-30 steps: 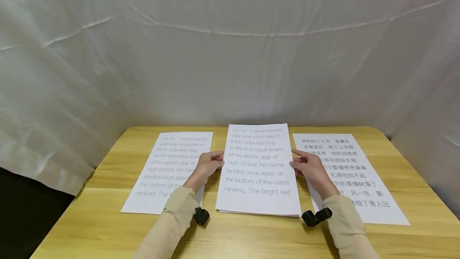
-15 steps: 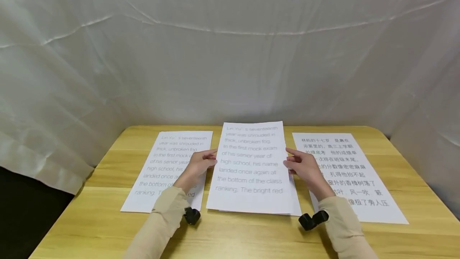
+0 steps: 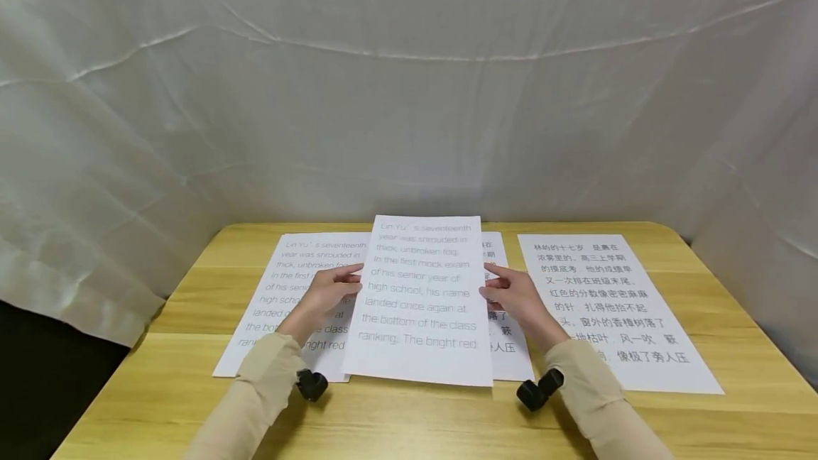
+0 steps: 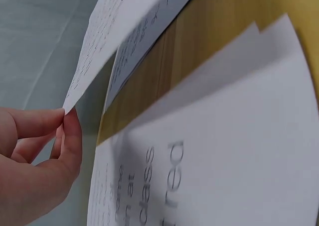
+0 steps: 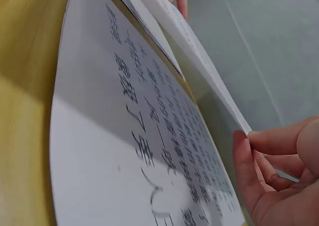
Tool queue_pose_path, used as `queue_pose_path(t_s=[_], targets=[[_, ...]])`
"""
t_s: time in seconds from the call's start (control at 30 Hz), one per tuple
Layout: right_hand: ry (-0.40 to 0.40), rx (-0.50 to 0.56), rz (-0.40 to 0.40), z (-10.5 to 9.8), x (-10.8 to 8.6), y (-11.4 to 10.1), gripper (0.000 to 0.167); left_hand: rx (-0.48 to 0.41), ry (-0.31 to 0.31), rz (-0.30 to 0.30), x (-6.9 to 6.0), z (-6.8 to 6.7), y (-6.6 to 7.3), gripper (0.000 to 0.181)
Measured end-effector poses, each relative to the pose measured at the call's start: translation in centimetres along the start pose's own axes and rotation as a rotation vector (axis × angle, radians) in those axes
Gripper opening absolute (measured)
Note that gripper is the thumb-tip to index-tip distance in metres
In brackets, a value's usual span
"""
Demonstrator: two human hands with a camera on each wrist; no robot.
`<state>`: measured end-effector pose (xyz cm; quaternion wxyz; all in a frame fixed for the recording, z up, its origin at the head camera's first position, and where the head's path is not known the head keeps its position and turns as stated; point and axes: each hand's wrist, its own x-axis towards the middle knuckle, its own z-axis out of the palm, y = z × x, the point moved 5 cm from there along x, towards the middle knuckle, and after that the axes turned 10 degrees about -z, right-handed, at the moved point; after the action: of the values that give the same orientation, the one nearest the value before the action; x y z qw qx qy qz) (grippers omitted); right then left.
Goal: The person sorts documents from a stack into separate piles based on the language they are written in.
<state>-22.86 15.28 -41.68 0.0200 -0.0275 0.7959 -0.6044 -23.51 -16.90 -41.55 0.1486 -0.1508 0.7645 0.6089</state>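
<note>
Between both hands a sheet of paper with English print is held above the table. My left hand pinches its left edge between thumb and fingers; in the left wrist view the fingertips grip the paper's edge. On the opposite side my right hand pinches the right edge, as the right wrist view shows at the fingertips. Under the held sheet, partly covered, lies a sheet with Chinese print. A left stack of English sheets is partly hidden by my left hand and the held sheet.
Another Chinese-printed sheet lies at the right of the wooden table, partly behind my right forearm. A pale curtain hangs behind the table and along its sides. Small black cameras sit on both wrists.
Both hands have carried the English sheet leftward from the middle place, so it now overlaps the left stack in view. The Chinese-printed sheet beneath has come into sight.
</note>
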Motion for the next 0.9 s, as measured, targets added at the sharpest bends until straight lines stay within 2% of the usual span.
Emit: queue_pose_path(t_s=[0.23, 0.57, 0.9], targets=[[-0.009, 0.034, -0.003, 1.6, 0.6, -0.4, 0.057, -0.007, 0.006, -0.026, 0.2, -1.8, -0.1, 0.047], [-0.007, -0.013, -0.007, 4.1, 1.6, -1.4, 0.058, 0.008, 0.024, -0.031, 0.0, -4.0, -0.1, 0.049], [-0.027, 0.004, -0.036, 7.6, 2.3, -2.1, 0.057, 0.063, 0.02, -0.04, -0.3, -7.4, -0.9, 0.051]])
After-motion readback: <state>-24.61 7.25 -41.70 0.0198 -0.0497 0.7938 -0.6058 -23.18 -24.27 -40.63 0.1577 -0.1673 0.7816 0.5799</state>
